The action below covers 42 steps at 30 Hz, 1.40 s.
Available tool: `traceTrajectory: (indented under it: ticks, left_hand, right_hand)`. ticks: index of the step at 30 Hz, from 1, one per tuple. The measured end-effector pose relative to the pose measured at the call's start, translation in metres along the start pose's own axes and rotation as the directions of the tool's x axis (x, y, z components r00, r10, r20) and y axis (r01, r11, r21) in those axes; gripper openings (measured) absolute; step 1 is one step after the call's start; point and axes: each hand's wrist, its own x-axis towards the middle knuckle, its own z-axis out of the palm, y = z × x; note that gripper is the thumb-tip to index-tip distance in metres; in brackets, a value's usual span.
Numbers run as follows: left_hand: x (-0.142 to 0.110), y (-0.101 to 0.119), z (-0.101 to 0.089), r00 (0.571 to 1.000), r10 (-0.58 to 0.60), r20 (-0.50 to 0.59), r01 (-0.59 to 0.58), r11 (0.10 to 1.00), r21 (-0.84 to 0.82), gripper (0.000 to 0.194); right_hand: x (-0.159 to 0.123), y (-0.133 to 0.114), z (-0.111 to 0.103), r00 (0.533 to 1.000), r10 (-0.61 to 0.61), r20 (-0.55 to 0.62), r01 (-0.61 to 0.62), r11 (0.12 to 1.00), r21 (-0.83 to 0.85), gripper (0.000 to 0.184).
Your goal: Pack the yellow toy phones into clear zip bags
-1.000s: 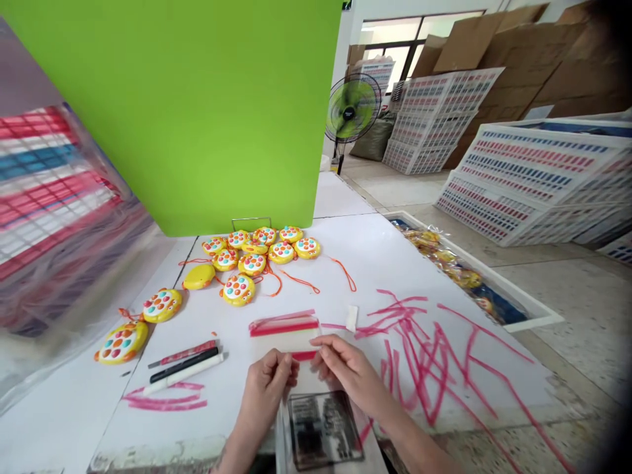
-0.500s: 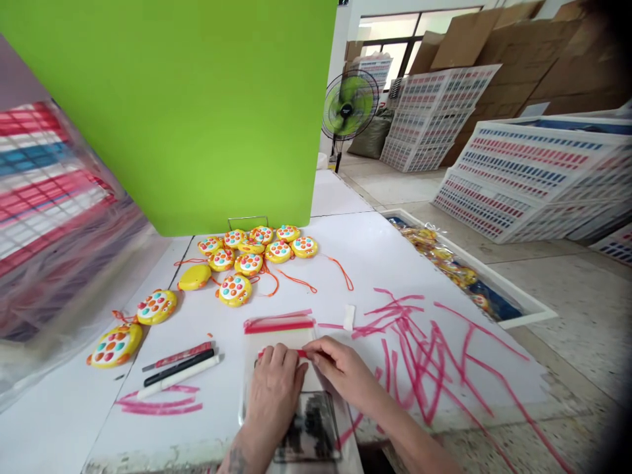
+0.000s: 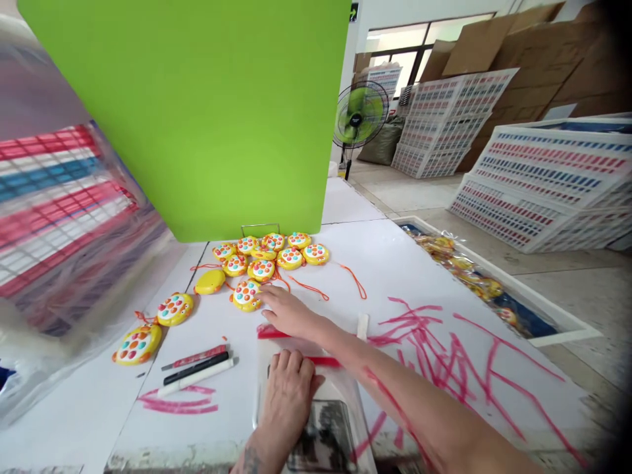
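Observation:
My left hand (image 3: 290, 388) rests on clear zip-lock bags (image 3: 263, 382) with red closure strips, fingers bent and pressed together on the top bag just below a strip. Under its wrist side, a dark printed panel (image 3: 323, 434) shows through the plastic. My right hand (image 3: 284, 308) reaches across to a yellow animal-shaped toy (image 3: 245, 295) with coloured dots on a white face. Its fingers are stretched out at the toy's right edge, thumb apart. Behind lies a cluster of similar toys (image 3: 261, 270) with orange cord loops; one yellow toy (image 3: 210, 282) lies face down.
A cutter (image 3: 195, 357), a black marker (image 3: 196, 367) and a white marker (image 3: 195, 377) lie at the left. Two more toys (image 3: 175, 309) lie beyond them. A green board (image 3: 197, 118) stands behind. Right of the table, a white-rimmed tray (image 3: 567, 338) holds bagged toys.
My right hand has left the bag's red strip and moved forward and left to the nearest toy of the cluster. My left hand has stayed on the bag. The view has shifted slightly.

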Motion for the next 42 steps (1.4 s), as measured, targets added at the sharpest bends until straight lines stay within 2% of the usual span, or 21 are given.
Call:
traceTrajectory:
  ticks: [4, 6, 9, 15, 21, 24, 25, 27, 29, 30, 31, 33, 37, 39, 42]
  left_hand:
    - [-0.004, -0.001, 0.004, 0.999, 0.028, -0.037, -0.031, 0.997, -0.068, 0.011]
    - [-0.007, -0.002, 0.005, 0.996, 0.045, -0.075, -0.052, 0.994, -0.095, 0.01]
    - [-0.009, -0.003, 0.007, 0.992, 0.056, -0.111, -0.068, 0.992, -0.106, 0.01]
    - [-0.004, -0.004, 0.003, 1.0, 0.028, -0.014, -0.03, 0.988, -0.153, 0.007]
    - [0.01, 0.001, -0.006, 0.991, -0.091, 0.101, 0.108, 0.978, -0.177, 0.011]
    - [0.01, 0.004, -0.007, 0.989, -0.134, 0.068, 0.145, 0.967, -0.209, 0.005]
    - [0.008, 0.004, -0.006, 0.989, -0.144, 0.04, 0.149, 0.962, -0.23, 0.008]
    - [0.004, 0.003, -0.005, 0.988, -0.156, -0.004, 0.148, 0.945, -0.293, 0.027]
    - [0.001, 0.002, -0.005, 0.987, -0.159, -0.01, 0.145, 0.92, -0.363, 0.042]
    - [0.0, 0.001, -0.006, 0.987, -0.161, -0.003, 0.147, 0.909, -0.39, 0.045]
    - [-0.001, 0.0, -0.006, 0.987, -0.158, 0.003, 0.146, 0.901, -0.41, 0.046]
    - [0.0, -0.001, -0.008, 0.989, -0.144, 0.008, 0.134, 0.896, -0.424, 0.038]
    - [0.002, -0.001, -0.009, 0.994, -0.108, -0.002, 0.099, 0.919, -0.382, 0.007]
    - [0.002, -0.001, -0.009, 0.996, -0.082, -0.018, 0.071, 0.933, -0.353, 0.013]
    - [0.001, 0.0, -0.007, 0.997, -0.039, -0.06, 0.016, 0.939, -0.344, 0.02]
  right_hand:
    - [0.039, -0.006, 0.025, 0.996, -0.054, 0.077, 0.059, 0.996, -0.064, 0.06]
    - [0.044, -0.007, 0.032, 0.994, -0.054, 0.095, 0.064, 0.993, -0.104, 0.063]
    - [0.039, -0.006, 0.034, 0.996, -0.029, 0.088, 0.042, 0.987, -0.156, 0.063]
    - [-0.003, 0.012, 0.011, 0.997, 0.058, 0.049, -0.048, 0.983, -0.178, 0.057]
    - [-0.054, 0.043, -0.025, 0.976, 0.199, -0.085, -0.205, 0.977, -0.064, 0.066]
    - [-0.083, 0.052, -0.04, 0.946, 0.286, -0.155, -0.286, 0.958, 0.026, 0.054]
    - [-0.094, 0.052, -0.043, 0.936, 0.312, -0.163, -0.297, 0.949, 0.107, 0.047]
    - [-0.117, 0.048, -0.048, 0.92, 0.368, -0.136, -0.291, 0.873, 0.391, 0.036]
    - [-0.137, 0.039, -0.049, 0.905, 0.416, -0.084, -0.239, 0.663, 0.71, 0.033]
    - [-0.146, 0.034, -0.048, 0.901, 0.43, -0.062, -0.204, 0.545, 0.813, 0.035]
    - [-0.152, 0.029, -0.047, 0.898, 0.438, -0.049, -0.177, 0.461, 0.87, 0.037]
    - [-0.157, 0.02, -0.044, 0.888, 0.459, -0.043, -0.146, 0.368, 0.918, 0.043]
    - [-0.147, 0.005, -0.036, 0.87, 0.49, -0.052, -0.113, 0.3, 0.947, 0.059]
    - [-0.138, 0.002, -0.03, 0.868, 0.494, -0.054, -0.118, 0.31, 0.943, 0.063]
    - [-0.129, 0.003, -0.02, 0.849, 0.525, -0.054, -0.171, 0.369, 0.914, 0.054]
